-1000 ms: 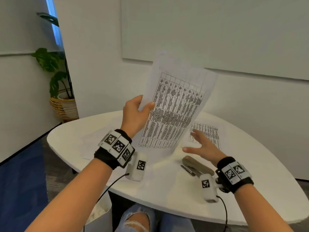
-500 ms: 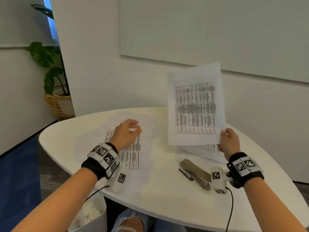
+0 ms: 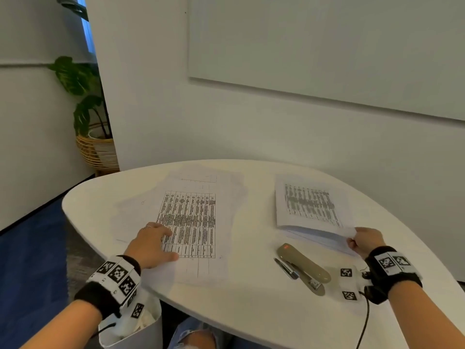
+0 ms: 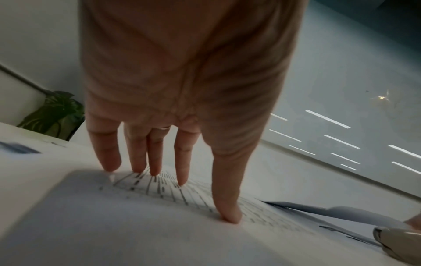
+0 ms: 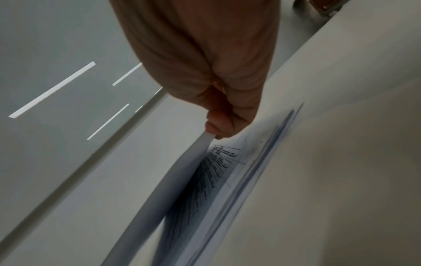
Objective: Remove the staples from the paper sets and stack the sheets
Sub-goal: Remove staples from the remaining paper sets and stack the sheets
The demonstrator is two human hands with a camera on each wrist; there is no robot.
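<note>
A loose stack of printed sheets [image 3: 193,222] lies on the left half of the white table [image 3: 251,306]. My left hand [image 3: 153,245] rests flat on it with straight fingers [image 4: 182,162] spread over the print. On the right, a printed paper set [image 3: 312,205] hovers just above more sheets [image 3: 324,241] lying on the table. My right hand [image 3: 364,241] pinches the near right corner of that set [image 5: 205,142], fingers curled. Between my hands lie a beige stapler [image 3: 303,267] and a slim metal staple remover [image 3: 286,268].
A white bin [image 3: 130,323] with crumpled paper stands below the table's near left edge. A potted plant in a wicker basket [image 3: 97,149] is in the far left corner. The wall and a whiteboard [image 3: 327,46] run close behind the table.
My left hand laid its sheet on the left stack and now rests flat on it. My right hand picked up a paper set, raised it, then lowered it almost onto the right pile.
</note>
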